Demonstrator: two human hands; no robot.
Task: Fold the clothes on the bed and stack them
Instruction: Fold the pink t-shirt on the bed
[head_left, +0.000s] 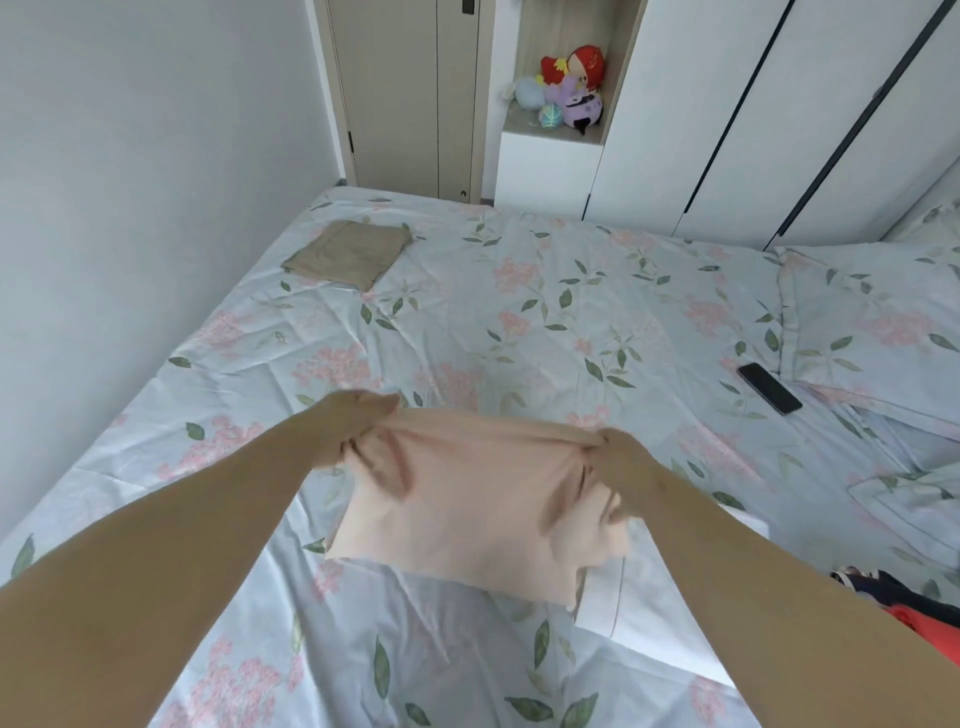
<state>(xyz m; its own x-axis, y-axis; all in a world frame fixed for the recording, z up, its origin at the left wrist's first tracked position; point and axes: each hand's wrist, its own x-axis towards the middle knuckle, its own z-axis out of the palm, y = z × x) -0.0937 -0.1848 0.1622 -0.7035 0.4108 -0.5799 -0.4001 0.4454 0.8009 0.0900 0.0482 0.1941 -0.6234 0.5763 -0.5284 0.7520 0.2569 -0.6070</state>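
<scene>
Two bare forearms fill the near edge, one from each lower corner, reaching out over the bed (519, 312) with its pale floral sheet. Far left, near the wall: one beige garment (348, 252), folded flat into a rectangle, lying alone on the sheet and well apart from everything else. Left hand (353, 421) has its fingers curled round the bunched top-left corner of one pale pink garment (467, 499). The cloth stretches level between the two hands and hangs down from them, lifted above the sheet, lower edge loose and somewhat creased. Right hand (623, 457) grips the opposite top corner the same way, fabric gathered in the fist. Below the pink piece, toward the right, one white cloth (649, 613) lies flat on the bed, partly hidden by the right forearm. Beyond the foot of the bed, an open wardrobe niche holds a small heap of plush toys (566, 93) — several, exact count unclear. Further right, one dark phone (769, 388) lies face up on the sheet, screen black, just beside one floral pillow (872, 322). At the lower right edge — a bundle of red and dark clothes (924, 618), mostly cut off by the frame.
</scene>
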